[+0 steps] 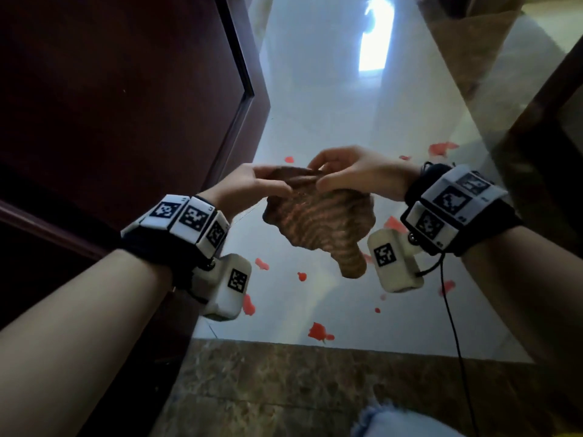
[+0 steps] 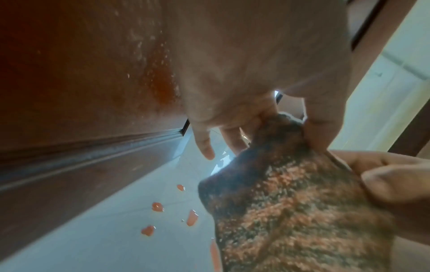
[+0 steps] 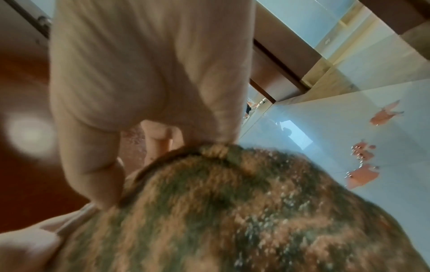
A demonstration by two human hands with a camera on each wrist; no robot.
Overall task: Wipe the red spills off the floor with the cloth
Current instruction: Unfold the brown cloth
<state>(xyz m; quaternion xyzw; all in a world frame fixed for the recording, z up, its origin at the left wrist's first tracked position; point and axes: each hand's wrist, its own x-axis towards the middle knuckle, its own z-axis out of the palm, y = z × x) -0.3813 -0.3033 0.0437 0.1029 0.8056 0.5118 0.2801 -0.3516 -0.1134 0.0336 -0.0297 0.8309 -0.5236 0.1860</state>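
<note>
I see both hands raised above the floor [image 1: 315, 121], holding the cloth [image 1: 318, 222] between them in mid-air.

1. Left hand [image 1: 252, 187]: the grip is a pinch, thumb against fingers, closed on the upper left edge of the cloth. In the left wrist view the other fingers [image 2: 204, 147] hang looser, pointing down toward the floor.
2. Right hand [image 1: 362, 175]: the grip is likewise closed on the cloth, fingers curled over the upper right edge and thumb pressing from the near side.
3. Cloth: brown with pale ribbed stripes, bunched. Its top edge runs roughly level between the two grips; its long axis hangs downward from that edge, tapering to a narrow tail [image 1: 351, 266] that points down and toward me. It is clear of the floor.
4. Red spills [image 1: 320, 332]: scattered blots lie on the glossy white floor below and around the cloth, on the left, right and near sides.
5. A dark wooden door [image 1: 110, 105] stands to the left. A brown marbled threshold strip [image 1: 284, 389] crosses the near edge of the floor.
</note>
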